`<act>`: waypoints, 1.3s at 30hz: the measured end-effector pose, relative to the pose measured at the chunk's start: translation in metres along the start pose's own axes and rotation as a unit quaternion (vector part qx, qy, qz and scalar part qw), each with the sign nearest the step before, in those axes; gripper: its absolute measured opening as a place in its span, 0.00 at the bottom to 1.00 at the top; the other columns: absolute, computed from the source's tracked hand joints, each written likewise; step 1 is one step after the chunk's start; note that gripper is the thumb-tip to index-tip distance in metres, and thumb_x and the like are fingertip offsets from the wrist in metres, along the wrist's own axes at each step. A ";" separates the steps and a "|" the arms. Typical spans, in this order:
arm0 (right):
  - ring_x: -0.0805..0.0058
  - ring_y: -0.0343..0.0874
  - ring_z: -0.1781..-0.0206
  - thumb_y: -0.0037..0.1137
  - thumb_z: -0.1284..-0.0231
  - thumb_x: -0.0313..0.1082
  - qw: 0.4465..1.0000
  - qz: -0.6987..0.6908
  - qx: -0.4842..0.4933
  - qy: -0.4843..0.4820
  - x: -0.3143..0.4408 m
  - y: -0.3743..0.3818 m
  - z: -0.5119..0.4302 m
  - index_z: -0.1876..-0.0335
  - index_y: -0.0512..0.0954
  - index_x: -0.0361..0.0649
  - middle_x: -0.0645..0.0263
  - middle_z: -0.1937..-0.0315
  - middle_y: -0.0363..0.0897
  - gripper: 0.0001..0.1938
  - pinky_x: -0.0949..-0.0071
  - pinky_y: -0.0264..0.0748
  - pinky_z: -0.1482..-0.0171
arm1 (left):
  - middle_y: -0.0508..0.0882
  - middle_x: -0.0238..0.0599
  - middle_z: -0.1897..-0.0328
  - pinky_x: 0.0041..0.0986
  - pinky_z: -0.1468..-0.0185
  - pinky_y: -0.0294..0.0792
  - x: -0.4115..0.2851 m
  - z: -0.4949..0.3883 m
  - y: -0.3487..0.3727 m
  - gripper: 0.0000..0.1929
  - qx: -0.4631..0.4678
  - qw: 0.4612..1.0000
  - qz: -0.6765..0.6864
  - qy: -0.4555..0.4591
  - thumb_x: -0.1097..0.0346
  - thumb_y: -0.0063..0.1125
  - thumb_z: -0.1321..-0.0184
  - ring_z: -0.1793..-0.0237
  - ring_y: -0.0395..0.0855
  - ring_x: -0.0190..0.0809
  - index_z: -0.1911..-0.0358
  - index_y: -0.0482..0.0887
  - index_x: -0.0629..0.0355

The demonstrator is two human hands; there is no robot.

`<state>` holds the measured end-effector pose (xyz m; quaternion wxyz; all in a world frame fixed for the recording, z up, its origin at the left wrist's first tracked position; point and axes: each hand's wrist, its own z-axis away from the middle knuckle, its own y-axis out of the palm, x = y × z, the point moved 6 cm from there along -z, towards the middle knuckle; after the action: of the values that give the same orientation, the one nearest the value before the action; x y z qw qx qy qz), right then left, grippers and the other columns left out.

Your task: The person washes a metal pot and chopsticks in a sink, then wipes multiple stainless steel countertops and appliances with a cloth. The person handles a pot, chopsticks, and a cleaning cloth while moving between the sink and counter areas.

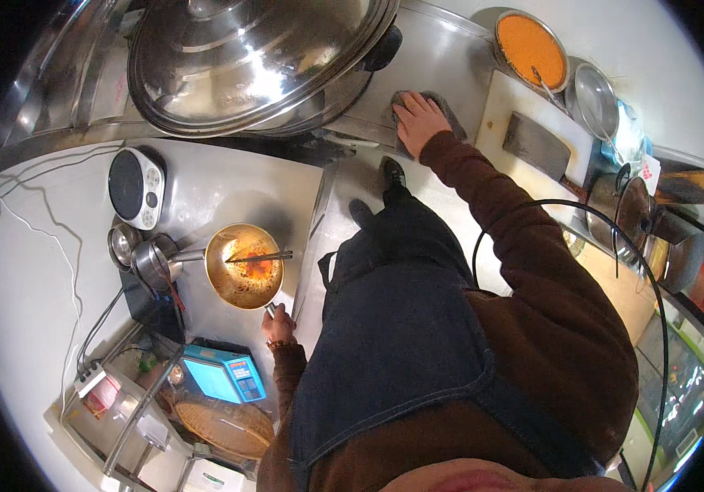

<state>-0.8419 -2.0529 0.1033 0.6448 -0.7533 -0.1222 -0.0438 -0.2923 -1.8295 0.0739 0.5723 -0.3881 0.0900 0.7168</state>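
Observation:
My left hand point(279, 325) grips the handle of a frying pan point(244, 292) over the steel table at left; whether the pan rests or is held up I cannot tell. Oily orange-red residue point(259, 269) coats the pan's inside. A pair of dark chopsticks point(265, 257) lies across it, ends past the rim. My right hand point(419, 120) presses flat, fingers spread, on a folded grey cloth point(450, 114) on the steel counter point(444, 55). Just right of that cloth is a white cutting board point(493, 132) bearing a cleaver point(536, 146).
A large lidded steel pot point(253, 55) stands ahead. Left are an electric hotplate point(130, 187), a small saucepan point(154, 264) and a blue scale point(222, 372). Far right hold an orange-filled bowl point(530, 49) and a metal bowl point(595, 101). A black cable point(641, 252) loops by my right arm.

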 end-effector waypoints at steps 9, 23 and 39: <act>0.52 0.60 0.21 0.55 0.35 0.38 0.996 0.027 0.083 -0.014 0.005 0.004 0.004 0.31 0.71 0.40 0.52 0.24 0.62 0.26 0.49 0.60 0.24 | 0.70 0.28 0.85 0.27 0.82 0.60 -0.004 0.003 -0.002 0.09 -0.005 0.999 -0.010 -0.031 0.63 0.64 0.39 0.87 0.66 0.32 0.70 0.76 0.56; 0.52 0.58 0.19 0.56 0.37 0.37 0.999 -0.002 0.049 0.019 0.008 -0.005 0.021 0.33 0.73 0.39 0.51 0.25 0.63 0.26 0.45 0.57 0.23 | 0.72 0.29 0.84 0.27 0.81 0.61 0.000 0.002 -0.009 0.08 0.007 0.999 0.013 -0.029 0.65 0.64 0.38 0.87 0.67 0.31 0.68 0.77 0.57; 0.56 0.52 0.18 0.57 0.33 0.43 0.985 0.062 -0.037 0.156 -0.136 0.021 -0.169 0.25 0.68 0.57 0.60 0.20 0.58 0.30 0.39 0.56 0.24 | 0.63 0.24 0.88 0.27 0.85 0.51 -0.002 0.031 -0.030 0.13 -0.021 0.999 0.012 -0.021 0.66 0.62 0.34 0.91 0.58 0.28 0.70 0.67 0.49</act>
<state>-0.9531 -2.2396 0.0807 0.6291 -0.7666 0.0284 -0.1251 -0.2801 -1.8030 0.1056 0.5574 -0.3837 0.0670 0.7332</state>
